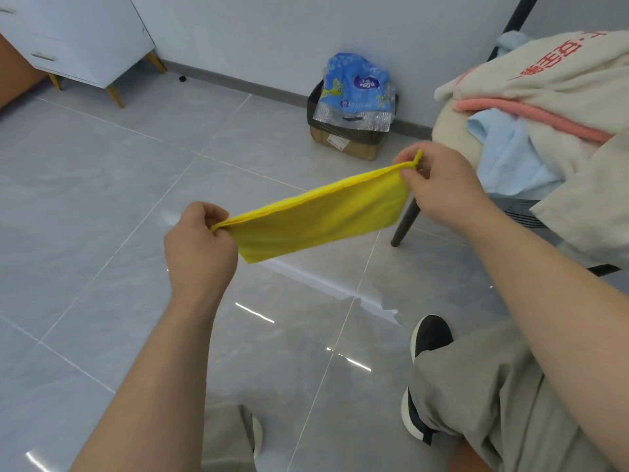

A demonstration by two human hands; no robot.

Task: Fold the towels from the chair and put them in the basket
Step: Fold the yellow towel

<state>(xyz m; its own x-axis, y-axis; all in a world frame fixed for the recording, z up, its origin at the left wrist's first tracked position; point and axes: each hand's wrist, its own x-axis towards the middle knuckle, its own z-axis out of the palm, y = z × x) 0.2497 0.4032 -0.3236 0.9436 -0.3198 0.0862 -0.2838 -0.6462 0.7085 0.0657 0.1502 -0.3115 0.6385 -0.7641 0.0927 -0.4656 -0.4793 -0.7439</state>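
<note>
1. The glossy grey tiled floor (102, 185) carries everything, and light streaks show in its shine.
2. By the far wall a brown cardboard box (343, 144) stands on it, lined with a black bag. Crumpled blue plastic packaging (357, 86) pokes out of the top.
3. Far left, a white drawer cabinet (85, 35) stands on slanted golden legs.
4. My black shoe with a white sole (430, 335) rests on the tiles, lower right.
5. On the right stands the dark-legged chair with a cream padded seat (452, 131). Heaped on it are a cream towel with red lettering (544, 73), a pink towel (531, 114) under its edge and a light-blue towel (507, 155) in front.
</note>
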